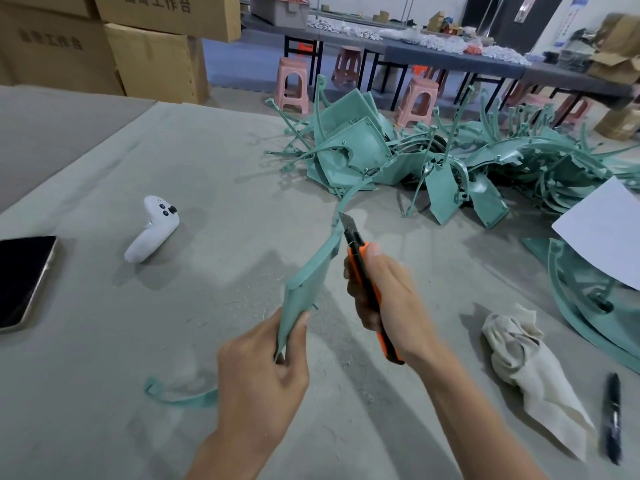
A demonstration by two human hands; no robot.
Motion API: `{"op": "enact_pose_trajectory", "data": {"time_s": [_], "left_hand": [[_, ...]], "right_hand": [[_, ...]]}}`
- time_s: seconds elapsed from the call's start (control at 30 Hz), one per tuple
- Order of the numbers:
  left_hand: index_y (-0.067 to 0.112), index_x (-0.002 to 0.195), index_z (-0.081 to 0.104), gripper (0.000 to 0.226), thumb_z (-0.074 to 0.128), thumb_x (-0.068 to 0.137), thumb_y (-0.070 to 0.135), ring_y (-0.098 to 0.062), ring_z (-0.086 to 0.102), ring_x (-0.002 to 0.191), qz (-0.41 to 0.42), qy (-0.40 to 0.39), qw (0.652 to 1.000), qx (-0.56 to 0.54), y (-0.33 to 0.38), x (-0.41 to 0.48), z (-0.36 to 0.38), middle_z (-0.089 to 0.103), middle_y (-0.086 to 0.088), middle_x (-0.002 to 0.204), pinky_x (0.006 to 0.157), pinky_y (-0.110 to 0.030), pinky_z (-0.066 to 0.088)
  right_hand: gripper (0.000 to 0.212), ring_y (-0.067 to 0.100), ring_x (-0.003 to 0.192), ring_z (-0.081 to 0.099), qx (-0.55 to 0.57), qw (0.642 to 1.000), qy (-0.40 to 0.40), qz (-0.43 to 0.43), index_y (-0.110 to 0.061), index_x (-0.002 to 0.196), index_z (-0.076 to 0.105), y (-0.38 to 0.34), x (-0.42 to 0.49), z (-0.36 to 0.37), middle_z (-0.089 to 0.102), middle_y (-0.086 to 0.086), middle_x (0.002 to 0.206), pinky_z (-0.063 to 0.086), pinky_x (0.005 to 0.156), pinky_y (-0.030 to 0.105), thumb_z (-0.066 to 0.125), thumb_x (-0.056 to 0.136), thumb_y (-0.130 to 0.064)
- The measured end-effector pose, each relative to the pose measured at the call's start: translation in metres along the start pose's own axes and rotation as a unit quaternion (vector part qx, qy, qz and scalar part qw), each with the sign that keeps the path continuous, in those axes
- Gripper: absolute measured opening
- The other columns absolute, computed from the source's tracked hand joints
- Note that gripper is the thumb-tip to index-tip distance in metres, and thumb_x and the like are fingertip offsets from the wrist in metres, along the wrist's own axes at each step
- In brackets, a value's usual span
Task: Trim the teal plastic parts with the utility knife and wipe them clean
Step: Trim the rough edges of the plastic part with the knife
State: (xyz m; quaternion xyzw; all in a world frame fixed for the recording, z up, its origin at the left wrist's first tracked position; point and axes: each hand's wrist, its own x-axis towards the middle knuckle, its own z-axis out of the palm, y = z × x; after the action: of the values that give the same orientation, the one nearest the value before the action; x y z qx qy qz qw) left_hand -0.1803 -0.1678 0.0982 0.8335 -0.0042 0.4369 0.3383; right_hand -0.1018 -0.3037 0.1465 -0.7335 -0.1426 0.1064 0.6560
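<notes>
My left hand [263, 368] grips the near end of a long teal plastic part [308, 278], held above the table and pointing away from me. My right hand [384, 303] holds an orange and black utility knife [363, 271]. Its blade tip lies against the part's right edge near the thin curved far end. A big heap of teal parts [433, 157] lies at the back of the table. A crumpled beige cloth [526, 358] sits at my right. A teal trimmed strip [180, 396] lies near my left wrist.
On the grey table [156, 341] lie a black phone [24, 278] at the left edge, a white controller [152, 230], a black marker [613, 417] at the right, more teal parts [588, 303] under a white sheet [602, 233]. Cardboard boxes [156, 53] and pink stools [292, 84] stand behind.
</notes>
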Motion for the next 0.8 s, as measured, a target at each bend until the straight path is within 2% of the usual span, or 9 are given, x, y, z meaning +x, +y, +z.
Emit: {"op": "enact_pose_trajectory", "data": {"time_s": [0.1,0.2,0.27,0.33,0.43,0.5,0.6,0.7,0.8], "left_hand": [[0.045,0.067,0.020,0.041,0.052,0.087,0.029,0.002,0.034,0.046,-0.020,0.013,1.000,0.005,-0.002,-0.001,0.001,0.010,0.017,0.045,0.048,0.001,0.021],[0.035,0.061,0.025,0.037,0.051,0.088,0.032,-0.008,0.032,0.051,-0.054,0.020,0.998,0.010,-0.005,-0.001,0.000,0.013,0.015,0.045,0.046,-0.009,0.022],[0.041,0.065,0.023,0.038,0.052,0.087,0.030,-0.005,0.031,0.051,-0.037,0.019,0.999,0.013,-0.004,0.001,-0.001,0.012,0.016,0.046,0.047,-0.008,0.022],[0.044,0.069,0.023,0.039,0.054,0.087,0.027,-0.001,0.032,0.047,-0.010,0.012,1.000,-0.004,-0.002,0.001,-0.001,0.011,0.018,0.046,0.049,0.001,0.021],[0.046,0.069,0.021,0.043,0.054,0.086,0.026,0.010,0.033,0.044,-0.008,0.012,1.000,-0.012,0.000,0.000,0.000,0.010,0.018,0.045,0.049,0.003,0.020],[0.045,0.065,0.022,0.041,0.053,0.086,0.028,0.001,0.037,0.046,-0.022,0.020,1.000,0.008,-0.002,0.000,0.000,0.011,0.018,0.045,0.047,0.000,0.022],[0.025,0.052,0.039,0.036,0.050,0.086,0.032,-0.018,0.044,0.056,-0.067,0.021,0.997,0.026,-0.006,-0.001,0.002,0.021,0.014,0.044,0.047,-0.014,0.024],[0.020,0.053,0.043,0.034,0.046,0.084,0.033,-0.019,0.044,0.060,-0.096,0.009,0.995,0.039,-0.009,0.000,0.005,0.019,0.014,0.043,0.049,-0.019,0.024],[0.037,0.065,0.029,0.028,0.047,0.086,0.033,-0.010,0.032,0.055,-0.072,-0.003,0.997,0.041,-0.009,0.004,0.004,0.013,0.015,0.043,0.049,-0.018,0.023]], "right_hand": [[0.051,0.008,0.044,0.027,0.029,0.998,-0.050,0.005,-0.008,0.082,0.053,0.004,-0.009,0.011,0.039,-0.002,0.060,0.022,0.039,0.021,0.034,0.104,-0.050],[0.047,0.009,0.046,0.026,0.044,0.991,-0.128,-0.004,-0.017,0.077,0.054,0.006,-0.026,0.018,0.038,0.000,0.063,0.022,0.040,0.019,0.034,0.098,-0.053],[0.045,0.009,0.047,0.026,0.046,0.991,-0.121,-0.011,-0.015,0.078,0.054,0.001,-0.025,0.014,0.038,0.000,0.063,0.021,0.041,0.020,0.035,0.097,-0.052],[0.048,0.008,0.047,0.026,0.042,0.997,-0.057,-0.001,-0.010,0.082,0.053,-0.004,-0.014,0.005,0.038,-0.002,0.062,0.019,0.042,0.023,0.035,0.103,-0.049],[0.048,0.009,0.045,0.027,-0.031,0.999,0.006,0.016,-0.006,0.084,0.051,-0.010,0.003,0.000,0.039,-0.005,0.060,0.019,0.044,0.026,0.030,0.106,-0.044],[0.052,0.007,0.043,0.030,-0.062,0.998,-0.017,0.014,-0.003,0.083,0.052,-0.009,-0.001,0.008,0.042,-0.006,0.058,0.023,0.042,0.022,0.031,0.106,-0.044],[0.054,0.001,0.042,0.032,-0.020,0.996,-0.092,-0.011,-0.003,0.079,0.050,-0.004,-0.024,0.022,0.043,-0.011,0.055,0.026,0.040,0.014,0.035,0.103,-0.049],[0.050,0.002,0.045,0.032,0.015,0.988,-0.152,-0.021,-0.006,0.076,0.050,-0.006,-0.035,0.022,0.041,-0.009,0.060,0.025,0.042,0.013,0.035,0.096,-0.050],[0.050,0.004,0.047,0.030,0.016,0.988,-0.150,-0.016,-0.005,0.077,0.048,-0.009,-0.032,0.014,0.039,-0.006,0.060,0.024,0.043,0.017,0.034,0.095,-0.049]]}}
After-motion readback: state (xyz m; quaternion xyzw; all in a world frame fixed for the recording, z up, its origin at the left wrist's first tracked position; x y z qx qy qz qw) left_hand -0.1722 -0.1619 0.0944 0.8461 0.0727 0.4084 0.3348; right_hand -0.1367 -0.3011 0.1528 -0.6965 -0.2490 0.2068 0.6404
